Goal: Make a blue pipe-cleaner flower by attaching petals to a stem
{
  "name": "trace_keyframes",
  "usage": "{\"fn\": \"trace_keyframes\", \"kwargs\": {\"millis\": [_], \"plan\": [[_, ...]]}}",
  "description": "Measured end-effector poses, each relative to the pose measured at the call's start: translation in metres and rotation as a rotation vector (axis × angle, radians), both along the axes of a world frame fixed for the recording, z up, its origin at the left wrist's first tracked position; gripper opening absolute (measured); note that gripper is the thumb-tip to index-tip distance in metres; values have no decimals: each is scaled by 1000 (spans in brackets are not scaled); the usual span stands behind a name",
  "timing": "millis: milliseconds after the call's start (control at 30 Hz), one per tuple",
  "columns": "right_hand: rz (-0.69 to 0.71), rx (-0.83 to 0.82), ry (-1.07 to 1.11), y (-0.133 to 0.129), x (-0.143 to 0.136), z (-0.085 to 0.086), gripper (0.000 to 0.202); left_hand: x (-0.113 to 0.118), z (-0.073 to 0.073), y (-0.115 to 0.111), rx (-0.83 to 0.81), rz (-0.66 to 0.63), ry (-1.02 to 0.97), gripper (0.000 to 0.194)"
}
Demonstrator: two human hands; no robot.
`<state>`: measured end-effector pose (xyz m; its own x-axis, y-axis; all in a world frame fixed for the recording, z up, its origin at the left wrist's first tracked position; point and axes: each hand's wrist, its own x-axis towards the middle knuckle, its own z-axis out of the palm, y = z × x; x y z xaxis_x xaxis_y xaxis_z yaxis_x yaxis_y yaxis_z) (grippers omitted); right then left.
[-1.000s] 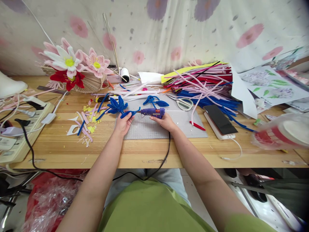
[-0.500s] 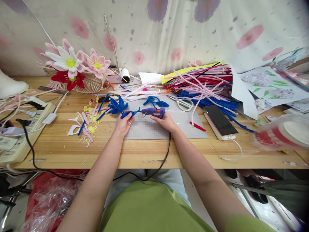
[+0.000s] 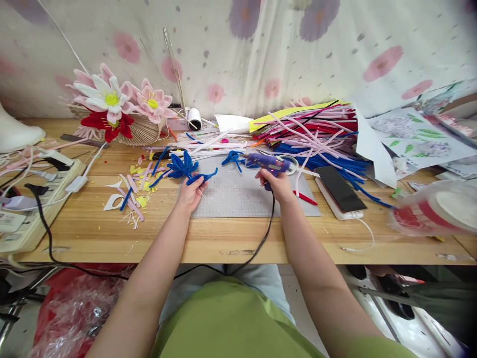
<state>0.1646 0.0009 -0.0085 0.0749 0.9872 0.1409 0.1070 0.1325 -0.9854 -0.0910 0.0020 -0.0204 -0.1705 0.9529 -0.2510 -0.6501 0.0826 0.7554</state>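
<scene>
1. The glue gun [image 3: 274, 164], in the right hand [image 3: 279, 183], has swung rightward, away from the blue petal piece [image 3: 202, 178]; the gun is slightly blurred.
2. Right fingers: clamped around the gun's handle, partly covering it.
3. Left hand [image 3: 191, 195]: fingers pinched on the petal piece, above the left edge of the grey cutting mat [image 3: 238, 196]. The blue flower [image 3: 182, 165] lies just beyond them; whether the two join cannot be told.
4. Blue sprig [image 3: 231, 157], on the mat: partly hidden behind the gun, as are the scissors [image 3: 293, 163].
5. Counter [image 3: 219, 243]: offcuts [image 3: 130, 194] at left; phone [image 3: 341, 189] and cup [image 3: 436, 211], the latter blurred, at right.
</scene>
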Motion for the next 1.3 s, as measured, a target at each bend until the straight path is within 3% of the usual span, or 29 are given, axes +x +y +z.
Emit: {"fn": "trace_keyframes", "kwargs": {"millis": [133,267,467,700,867,933,1000,1100,1200,1300], "plan": [[-310,58,36,13,27,-10,35,0,0,1,-13,-1,-3,25],[-439,-80,-223,22,44,-21,43,0,0,0,-23,7,-15,25],[-480,-223,-606,29,43,-24,53,0,-1,0,4,-3,-23,25],[-425,-203,-645,22,39,-20,64,1,-1,-1,-6,-27,-17,30],[-475,-197,-950,-3,45,3,59,0,2,-3,14,-7,-38,32],[-407,-274,-1022,-16,41,17,48,0,4,-3,26,-10,-34,32],[-226,-354,-967,-25,28,29,39,1,6,-4,38,-25,-29,32],[99,-278,-678,-28,-14,33,30,3,9,-4,44,-30,-48,33],[258,-296,-174,-22,-70,22,28,7,14,-4,32,-10,-88,31],[295,-368,223,-14,-118,13,31,11,21,-3,6,17,-145,23]]}}
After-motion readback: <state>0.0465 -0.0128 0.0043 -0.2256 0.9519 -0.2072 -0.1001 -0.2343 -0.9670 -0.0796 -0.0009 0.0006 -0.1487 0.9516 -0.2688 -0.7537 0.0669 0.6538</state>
